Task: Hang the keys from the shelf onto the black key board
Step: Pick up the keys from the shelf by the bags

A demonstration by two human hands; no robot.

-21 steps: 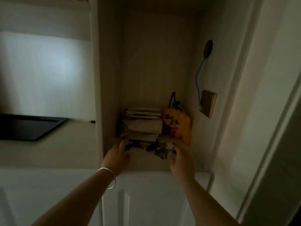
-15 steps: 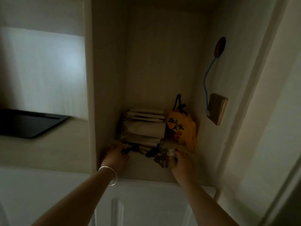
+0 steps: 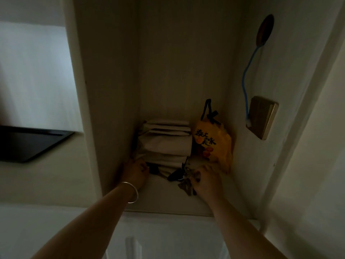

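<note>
Dim pale wooden shelf (image 3: 164, 200) was the landmark. Dark metal bunch of keys (image 3: 184, 184) lay near its front edge, right hand (image 3: 207, 181) closed on it. Left hand (image 3: 135, 171) touched a small black fob (image 3: 154, 170); grip unclear. Folded beige cloth stack (image 3: 166, 143) and yellow printed bag (image 3: 212, 144) filled the back; front strip stayed bare.

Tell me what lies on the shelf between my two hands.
In the head view, between the left hand and right hand lie dark key fobs and a key bunch, before folded cloth.
</note>
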